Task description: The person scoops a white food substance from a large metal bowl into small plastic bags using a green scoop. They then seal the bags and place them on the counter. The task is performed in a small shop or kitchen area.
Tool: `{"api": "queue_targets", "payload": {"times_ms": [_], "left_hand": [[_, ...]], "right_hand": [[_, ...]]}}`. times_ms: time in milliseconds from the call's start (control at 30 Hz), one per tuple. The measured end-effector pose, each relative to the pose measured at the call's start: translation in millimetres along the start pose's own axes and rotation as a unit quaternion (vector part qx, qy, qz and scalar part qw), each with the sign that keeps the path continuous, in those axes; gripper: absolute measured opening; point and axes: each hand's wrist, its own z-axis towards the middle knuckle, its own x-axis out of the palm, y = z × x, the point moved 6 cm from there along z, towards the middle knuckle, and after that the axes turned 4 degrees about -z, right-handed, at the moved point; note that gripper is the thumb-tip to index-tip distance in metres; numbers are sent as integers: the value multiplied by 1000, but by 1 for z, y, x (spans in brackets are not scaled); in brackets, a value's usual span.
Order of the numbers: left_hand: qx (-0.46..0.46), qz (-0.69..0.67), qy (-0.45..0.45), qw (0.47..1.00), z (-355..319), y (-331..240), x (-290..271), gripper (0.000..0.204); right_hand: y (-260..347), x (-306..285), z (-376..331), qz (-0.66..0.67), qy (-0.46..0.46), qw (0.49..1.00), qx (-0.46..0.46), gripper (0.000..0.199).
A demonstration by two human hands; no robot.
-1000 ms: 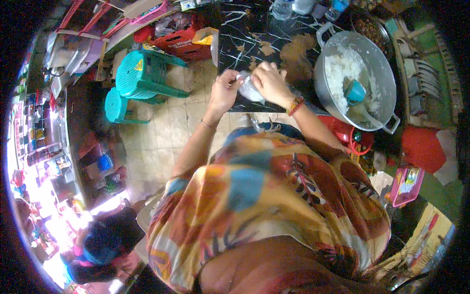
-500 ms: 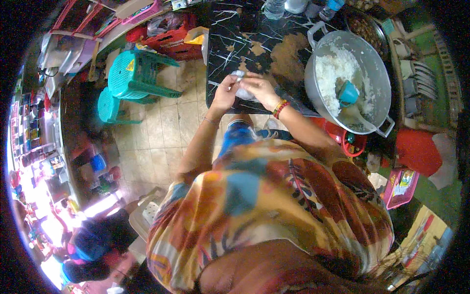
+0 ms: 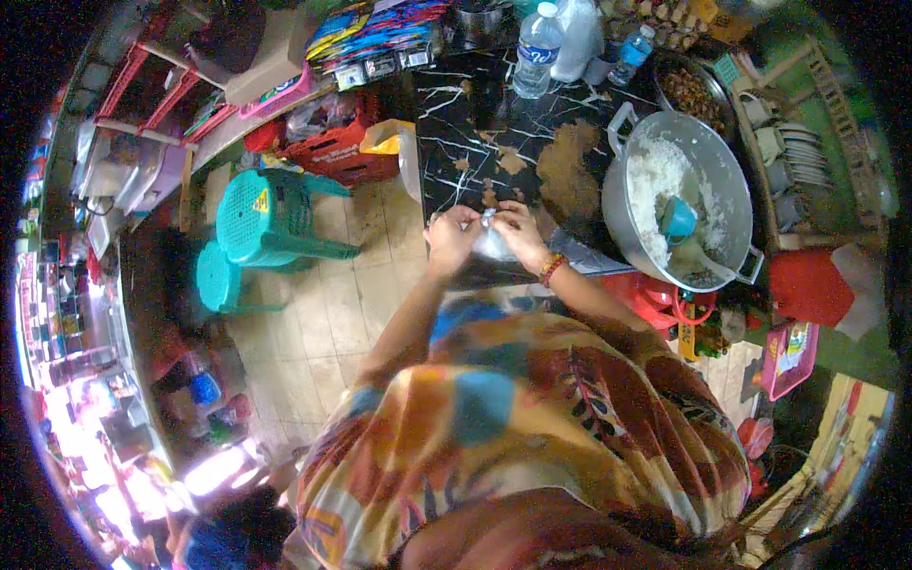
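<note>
Above the near edge of a black marble-patterned table (image 3: 451,133), a small clear plastic bag (image 3: 494,246) with white contents hangs between my hands. My left hand (image 3: 450,241) pinches one side of its gathered top. On the other side, my right hand (image 3: 520,236), with a red beaded bracelet at the wrist, grips the top with its fingertips. Right of my hands stands a large metal pot (image 3: 617,211) with white rice (image 3: 655,171) inside. A blue cup (image 3: 678,219) sits in the rice, beside a pale spoon-like handle (image 3: 714,267).
Water bottles (image 3: 538,52) stand at the table's back, near a pan of brown food (image 3: 692,90). A dish rack with plates (image 3: 804,157) is at far right. Green plastic stools (image 3: 266,217) stand on the tiled floor at left, before a red crate (image 3: 342,157).
My view has tilted up, so the table's back with its bottles shows more. Both hands stay on the bag's top, and the fingers have shifted around it.
</note>
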Motion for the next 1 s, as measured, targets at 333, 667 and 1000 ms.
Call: {"api": "queue_targets", "payload": {"times_ms": [333,667,1000], "left_hand": [[-77,-212,193,955,7,38,17,35],[24,-27,163,986,12,18,19,24],[297,15,129,946,31,-36,12,12]], "right_hand": [[39,-11,-26,-204,-137,966,-81,8],[40,-9,-48,-272,-276,921,35,16],[2,10,-44,-84,-243,966,-10,14]]}}
